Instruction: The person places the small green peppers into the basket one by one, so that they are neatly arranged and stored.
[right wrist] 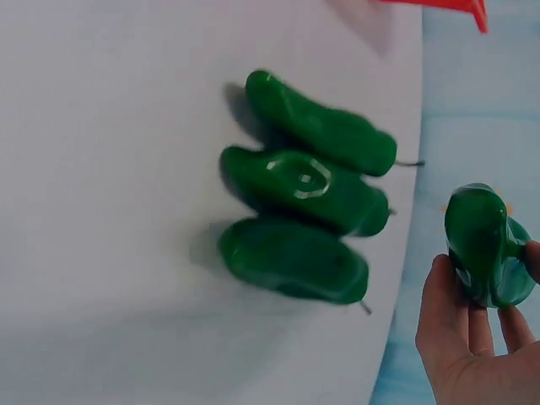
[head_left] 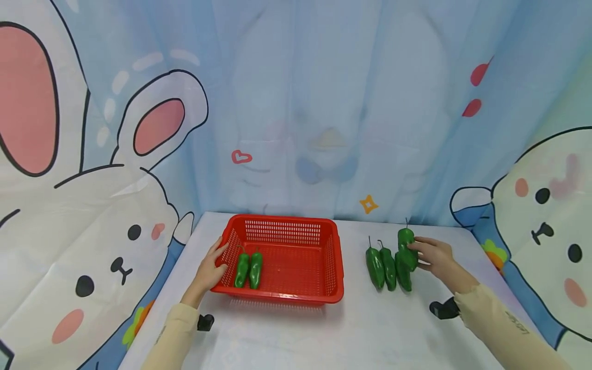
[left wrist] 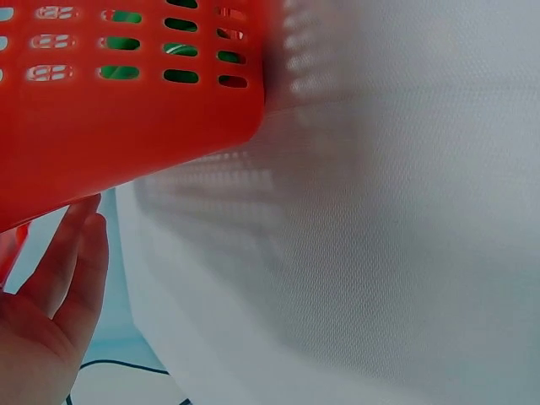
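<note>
A red plastic basket [head_left: 282, 298] stands on the table with two green peppers [head_left: 256, 270] lying at its left side. My left hand [head_left: 208, 271] rests at the basket's left rim; its fingers [left wrist: 83, 261] look fairly straight against the outside in the left wrist view. To the right of the basket, my right hand [head_left: 435, 254] grips a green pepper [right wrist: 478, 240] between thumb and fingers, raised off the table. Beside and partly beneath it in the head view lie three more green peppers [right wrist: 295, 261], side by side, the rightmost partly covered by the held one.
A white-covered table [head_left: 370, 334] carries everything. Behind it hangs a light blue curtain [head_left: 296, 103] printed with cartoon animals. Dark wrist-worn devices [head_left: 445, 309] sit under both forearms. A thin dark cable [left wrist: 122, 363] shows low in the left wrist view.
</note>
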`<state>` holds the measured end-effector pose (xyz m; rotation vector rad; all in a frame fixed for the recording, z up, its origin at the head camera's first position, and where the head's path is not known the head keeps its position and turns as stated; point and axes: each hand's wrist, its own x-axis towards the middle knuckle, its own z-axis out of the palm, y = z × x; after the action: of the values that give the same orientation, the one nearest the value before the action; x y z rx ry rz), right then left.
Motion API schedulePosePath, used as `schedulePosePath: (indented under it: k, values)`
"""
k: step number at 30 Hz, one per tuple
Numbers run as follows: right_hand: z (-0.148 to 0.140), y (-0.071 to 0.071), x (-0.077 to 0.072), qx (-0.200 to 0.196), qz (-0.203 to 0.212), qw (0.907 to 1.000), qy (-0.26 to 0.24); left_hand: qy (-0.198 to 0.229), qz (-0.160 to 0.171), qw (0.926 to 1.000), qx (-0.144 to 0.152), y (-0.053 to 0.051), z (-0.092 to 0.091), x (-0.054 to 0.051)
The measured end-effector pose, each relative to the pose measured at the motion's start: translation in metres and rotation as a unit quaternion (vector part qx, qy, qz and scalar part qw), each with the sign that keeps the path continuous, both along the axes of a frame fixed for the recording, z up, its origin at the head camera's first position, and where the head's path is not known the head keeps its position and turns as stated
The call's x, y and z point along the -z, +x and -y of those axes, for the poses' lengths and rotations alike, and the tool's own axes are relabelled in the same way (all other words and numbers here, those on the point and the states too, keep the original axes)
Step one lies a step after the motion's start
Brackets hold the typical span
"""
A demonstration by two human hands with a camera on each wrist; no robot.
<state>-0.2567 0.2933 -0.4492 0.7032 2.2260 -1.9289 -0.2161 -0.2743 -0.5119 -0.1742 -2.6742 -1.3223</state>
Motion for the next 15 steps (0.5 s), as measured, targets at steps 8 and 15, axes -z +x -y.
schedulePosePath:
  k: [8,15]
  values:
    - [0.041,0.003,-0.014,-0.055,-0.011,0.9984,0.003,-0.005,-0.007,1.0,-0.004,0.0,0.002,0.001]
    - [0.073,0.006,-0.024,-0.103,-0.024,0.9944,0.005,0.008,-0.008,0.9999,0.001,-0.003,0.0,0.002]
